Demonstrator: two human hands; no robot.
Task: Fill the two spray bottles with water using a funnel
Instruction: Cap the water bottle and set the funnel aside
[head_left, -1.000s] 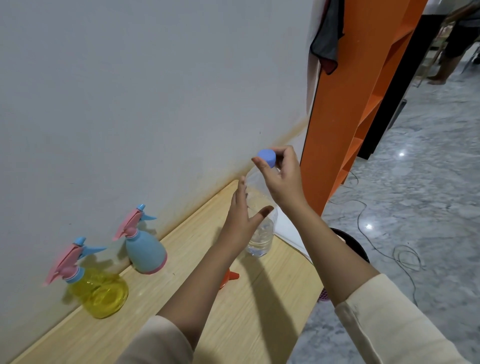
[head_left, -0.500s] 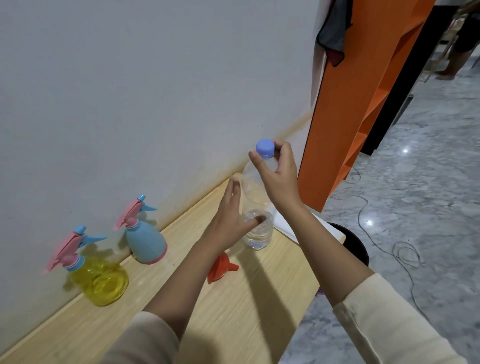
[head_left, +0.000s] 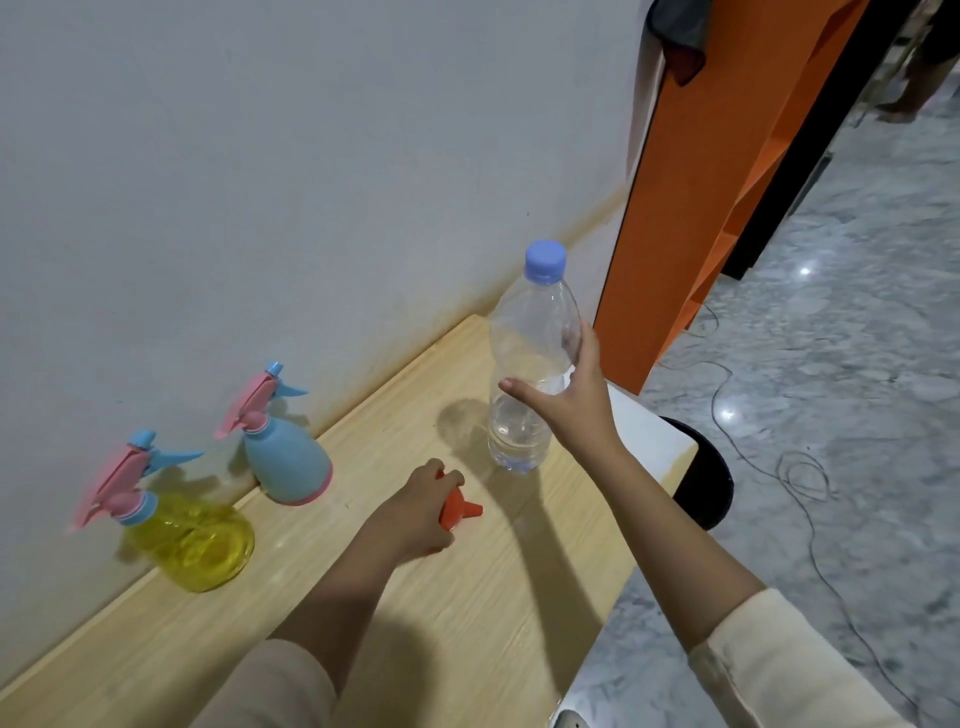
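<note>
Sliding down from the cap (head_left: 544, 260), the right hand (head_left: 571, 402) is clasping the water bottle (head_left: 524, 358) at its waist (thin, light, crushable) on the table (head_left: 519, 623); the left hand (head_left: 418, 514) is curling over the stiff little funnel (head_left: 461, 512).

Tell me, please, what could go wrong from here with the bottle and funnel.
The tall water bottle stands near the table's end; the right hand gripping it might tip it. The blue spray bottle and yellow spray bottle keep their heads on, so the funnel in the left hand cannot seat yet.
</note>
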